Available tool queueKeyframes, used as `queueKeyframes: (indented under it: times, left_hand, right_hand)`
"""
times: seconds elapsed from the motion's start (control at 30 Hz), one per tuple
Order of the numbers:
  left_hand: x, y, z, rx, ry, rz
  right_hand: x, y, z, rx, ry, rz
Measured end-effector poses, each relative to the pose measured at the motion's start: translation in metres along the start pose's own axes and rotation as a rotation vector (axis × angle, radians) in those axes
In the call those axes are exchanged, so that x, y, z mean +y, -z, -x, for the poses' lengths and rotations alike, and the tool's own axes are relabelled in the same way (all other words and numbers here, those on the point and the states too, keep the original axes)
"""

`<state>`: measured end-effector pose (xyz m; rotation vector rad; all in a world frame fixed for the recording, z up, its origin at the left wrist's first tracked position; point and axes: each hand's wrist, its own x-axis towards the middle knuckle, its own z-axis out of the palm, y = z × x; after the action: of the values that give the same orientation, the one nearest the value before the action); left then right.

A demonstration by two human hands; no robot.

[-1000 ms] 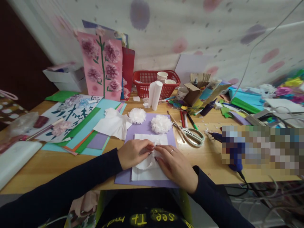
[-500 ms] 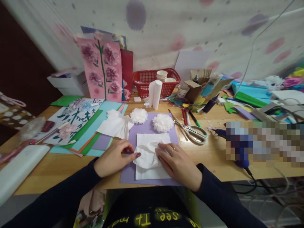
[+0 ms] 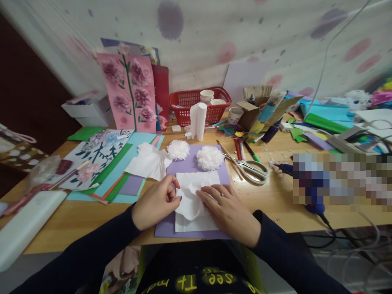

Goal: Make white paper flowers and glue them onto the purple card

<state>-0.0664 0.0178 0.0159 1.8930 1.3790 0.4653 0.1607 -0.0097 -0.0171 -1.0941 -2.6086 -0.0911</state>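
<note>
A crumpled sheet of white tissue paper (image 3: 188, 204) lies over a flat white sheet (image 3: 183, 226), and both rest on purple paper (image 3: 163, 228). My right hand (image 3: 228, 210) is spread flat on the tissue's right side, pressing it down. At its left edge my left hand (image 3: 157, 202) has its fingers bent, with a gap between thumb and index finger and the thumb touching the edge. Two fluffy white paper flowers (image 3: 210, 158) sit just beyond. Another crumpled white sheet (image 3: 148, 161) lies to the left of them.
Scissors (image 3: 254, 171), a brush and markers (image 3: 240, 148) lie to the right, with a blue glue gun (image 3: 314, 192) farther out. A white roll (image 3: 200, 121) stands before a red basket (image 3: 183, 102). Coloured paper (image 3: 133, 183) and flower artwork (image 3: 128, 94) are on the left.
My left hand has moved up and right along the tissue's edge, its fingers more bent. The tissue lies flatter on its left side. My right hand has shifted slightly left.
</note>
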Motion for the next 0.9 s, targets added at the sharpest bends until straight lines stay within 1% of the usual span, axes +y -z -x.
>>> queueKeyframes:
  times: [0.07, 0.13, 0.27, 0.37, 0.43, 0.53, 0.63, 0.7, 0.77, 0.9]
  left_hand:
    - [0.001, -0.001, -0.002, -0.017, -0.008, 0.062]
    - [0.002, -0.002, -0.005, -0.009, 0.000, 0.096]
    - [0.011, -0.004, -0.012, 0.006, 0.043, 0.184]
    - [0.017, -0.011, -0.020, -0.026, 0.068, 0.300]
    - [0.018, -0.018, -0.024, -0.062, 0.056, 0.318]
    - [0.014, -0.026, -0.025, -0.123, -0.001, 0.293]
    - [0.010, -0.027, -0.022, -0.147, -0.045, 0.198]
    - [0.009, -0.026, -0.019, -0.135, -0.084, 0.084]
    - [0.009, -0.025, -0.016, -0.098, -0.152, -0.017]
    - [0.008, -0.024, -0.016, -0.039, -0.307, -0.116]
  right_hand:
    - [0.000, 0.000, 0.000, -0.010, -0.027, 0.001]
    - [0.000, 0.000, 0.001, -0.017, -0.049, -0.021]
    - [0.001, 0.001, 0.002, -0.013, -0.059, -0.054]
    - [0.001, 0.002, 0.001, -0.026, -0.050, -0.082]
    - [0.001, 0.002, 0.000, -0.042, -0.060, -0.099]
    - [0.001, 0.003, -0.001, -0.042, -0.076, -0.121]
    - [0.001, 0.003, 0.000, 0.003, -0.073, -0.145]
    - [0.002, 0.003, 0.000, 0.051, -0.071, -0.138]
    - [0.002, 0.002, 0.001, 0.087, -0.064, -0.119]
    - [0.003, 0.002, 0.002, 0.112, -0.017, -0.120]
